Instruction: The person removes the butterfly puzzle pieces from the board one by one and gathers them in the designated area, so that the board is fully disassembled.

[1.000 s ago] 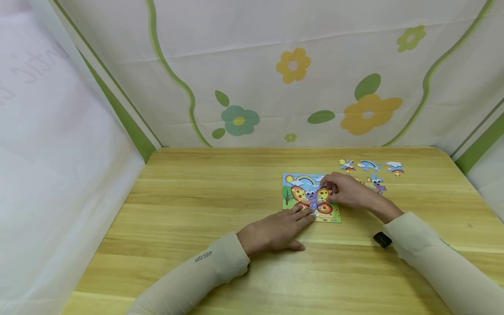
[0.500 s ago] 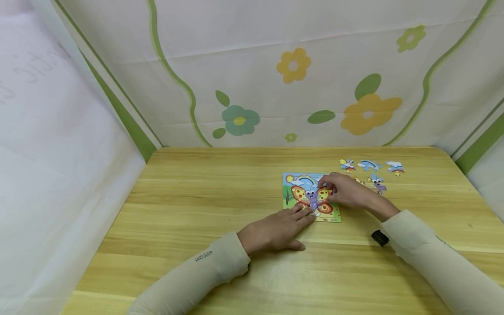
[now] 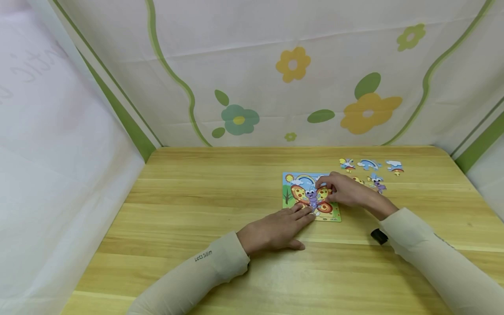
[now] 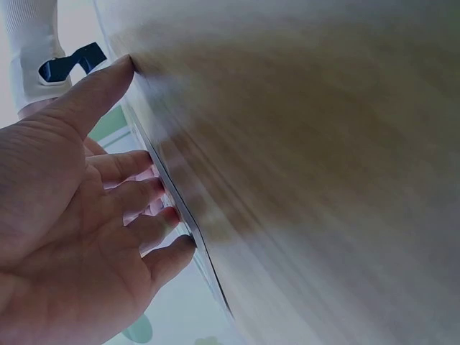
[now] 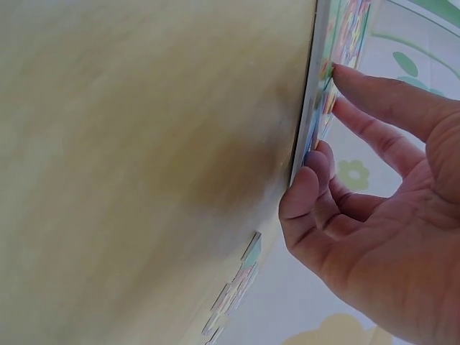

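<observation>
A square butterfly puzzle board [image 3: 288, 204] lies on the wooden table in the head view. Flat, spread fingers of my left hand [image 3: 277, 229] rest on its lower edge, the thumb out on the table. In the left wrist view, those fingertips [image 4: 169, 215] meet the board's edge. My right hand [image 3: 348, 190] bends over the board's right side, thumb and index finger pinching a puzzle piece at the butterfly's right wing; the hand covers most of that piece. In the right wrist view, the thumb and index fingertips [image 5: 345, 75] are at the board's face, other fingers curled by its edge.
Several loose puzzle pieces lie at the back right, among them a rainbow piece [image 3: 369, 165], a cloud piece [image 3: 395, 166] and a purple piece [image 3: 377, 183]. A black device [image 3: 379, 236] is at the right sleeve. A flower-printed cloth [image 3: 252, 78] rises behind the table [image 3: 197, 197].
My right hand has shifted slightly left over the board, its index finger reaching farther across the upper right wing. The left hand stays in place on the lower edge.
</observation>
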Motion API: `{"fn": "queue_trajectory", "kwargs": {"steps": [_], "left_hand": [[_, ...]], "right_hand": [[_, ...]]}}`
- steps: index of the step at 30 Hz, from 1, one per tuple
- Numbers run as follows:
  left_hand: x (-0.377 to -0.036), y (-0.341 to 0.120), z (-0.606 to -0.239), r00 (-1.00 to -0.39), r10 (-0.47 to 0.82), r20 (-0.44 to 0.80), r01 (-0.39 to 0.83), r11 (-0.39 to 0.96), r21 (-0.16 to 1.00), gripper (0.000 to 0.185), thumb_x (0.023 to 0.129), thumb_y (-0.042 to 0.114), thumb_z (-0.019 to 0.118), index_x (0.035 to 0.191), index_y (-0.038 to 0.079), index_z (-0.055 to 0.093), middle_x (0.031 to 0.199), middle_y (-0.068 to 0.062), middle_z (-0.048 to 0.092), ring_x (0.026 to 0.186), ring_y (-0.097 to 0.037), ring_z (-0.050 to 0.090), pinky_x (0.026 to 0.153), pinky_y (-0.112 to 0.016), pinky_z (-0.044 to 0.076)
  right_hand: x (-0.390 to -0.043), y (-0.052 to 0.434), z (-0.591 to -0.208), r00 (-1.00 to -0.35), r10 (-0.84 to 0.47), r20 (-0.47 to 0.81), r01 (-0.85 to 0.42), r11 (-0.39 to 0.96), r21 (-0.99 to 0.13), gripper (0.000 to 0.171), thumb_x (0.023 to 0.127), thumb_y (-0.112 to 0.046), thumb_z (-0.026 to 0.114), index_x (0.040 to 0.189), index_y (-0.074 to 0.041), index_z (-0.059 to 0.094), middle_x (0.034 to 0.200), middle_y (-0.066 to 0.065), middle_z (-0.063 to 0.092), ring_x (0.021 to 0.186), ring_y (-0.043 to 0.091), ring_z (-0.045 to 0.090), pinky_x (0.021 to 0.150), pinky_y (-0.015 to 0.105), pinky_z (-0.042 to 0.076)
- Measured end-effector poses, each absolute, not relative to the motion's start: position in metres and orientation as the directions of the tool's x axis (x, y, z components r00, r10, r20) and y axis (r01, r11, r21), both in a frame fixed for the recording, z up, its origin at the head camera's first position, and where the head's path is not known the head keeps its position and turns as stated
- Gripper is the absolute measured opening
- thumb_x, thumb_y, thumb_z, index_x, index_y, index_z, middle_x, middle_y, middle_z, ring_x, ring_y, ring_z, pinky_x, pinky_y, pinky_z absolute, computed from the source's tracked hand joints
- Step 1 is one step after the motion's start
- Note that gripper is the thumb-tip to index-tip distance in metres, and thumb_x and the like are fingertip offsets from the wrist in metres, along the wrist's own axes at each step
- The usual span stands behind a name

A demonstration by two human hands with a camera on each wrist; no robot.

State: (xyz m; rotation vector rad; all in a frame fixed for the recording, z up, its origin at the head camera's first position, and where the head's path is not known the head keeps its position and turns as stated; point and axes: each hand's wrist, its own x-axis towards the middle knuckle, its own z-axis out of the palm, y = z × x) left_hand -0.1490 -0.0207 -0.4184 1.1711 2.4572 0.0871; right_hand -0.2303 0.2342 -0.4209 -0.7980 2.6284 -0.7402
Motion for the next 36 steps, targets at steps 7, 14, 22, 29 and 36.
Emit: {"fn": "queue_trajectory", "kwargs": {"steps": [7, 14, 22, 29, 36], "left_hand": [[-0.1488, -0.0214, -0.4182, -0.558, 0.758, -0.337, 0.733, 0.641, 0.229, 0.081, 0.106, 0.050, 0.056, 0.170, 0.019, 0.016, 0.179, 0.003, 0.007, 0.165, -0.020, 0.006, 0.132, -0.036, 0.019], [-0.1491, -0.0210, -0.4175, -0.556, 0.758, -0.340, 0.731, 0.641, 0.234, 0.081, 0.106, 0.049, 0.056, 0.170, 0.018, 0.017, 0.179, 0.002, 0.007, 0.165, -0.021, 0.007, 0.132, -0.037, 0.019], [-0.1486, -0.0215, -0.4156, -0.555, 0.758, -0.342, 0.724, 0.643, 0.250, 0.080, 0.107, 0.047, 0.056, 0.170, 0.018, 0.017, 0.179, 0.002, 0.007, 0.165, -0.020, 0.006, 0.133, -0.037, 0.019], [-0.1483, -0.0221, -0.4161, -0.555, 0.760, -0.339, 0.722, 0.642, 0.258, 0.080, 0.107, 0.046, 0.056, 0.170, 0.018, 0.017, 0.179, 0.003, 0.007, 0.165, -0.020, 0.006, 0.133, -0.038, 0.019], [-0.1485, -0.0219, -0.4173, -0.555, 0.759, -0.340, 0.718, 0.643, 0.265, 0.079, 0.107, 0.046, 0.057, 0.170, 0.018, 0.017, 0.179, 0.003, 0.007, 0.165, -0.020, 0.006, 0.133, -0.037, 0.018]], "right_hand": [[-0.2300, 0.2341, -0.4206, -0.800, -0.586, -0.129, -0.431, 0.710, -0.556, 0.031, 0.092, 0.002, 0.073, 0.120, -0.010, 0.069, 0.102, 0.013, 0.059, 0.089, 0.024, 0.053, 0.074, 0.035, 0.044], [-0.2302, 0.2338, -0.4207, -0.799, -0.584, -0.140, -0.423, 0.713, -0.559, 0.032, 0.092, 0.001, 0.072, 0.121, -0.011, 0.069, 0.104, 0.014, 0.060, 0.092, 0.024, 0.054, 0.075, 0.035, 0.045], [-0.2311, 0.2329, -0.4194, -0.798, -0.587, -0.134, -0.436, 0.717, -0.544, 0.032, 0.090, 0.002, 0.073, 0.118, -0.013, 0.067, 0.103, 0.014, 0.061, 0.092, 0.025, 0.056, 0.074, 0.036, 0.046], [-0.2306, 0.2308, -0.4189, -0.814, -0.566, -0.132, -0.429, 0.738, -0.520, 0.032, 0.090, 0.000, 0.075, 0.116, -0.015, 0.066, 0.106, 0.016, 0.061, 0.095, 0.028, 0.059, 0.073, 0.040, 0.050], [-0.2306, 0.2288, -0.4216, -0.831, -0.541, -0.129, -0.415, 0.758, -0.504, 0.030, 0.090, 0.001, 0.073, 0.115, -0.014, 0.067, 0.105, 0.015, 0.062, 0.095, 0.028, 0.060, 0.074, 0.040, 0.051]]}}
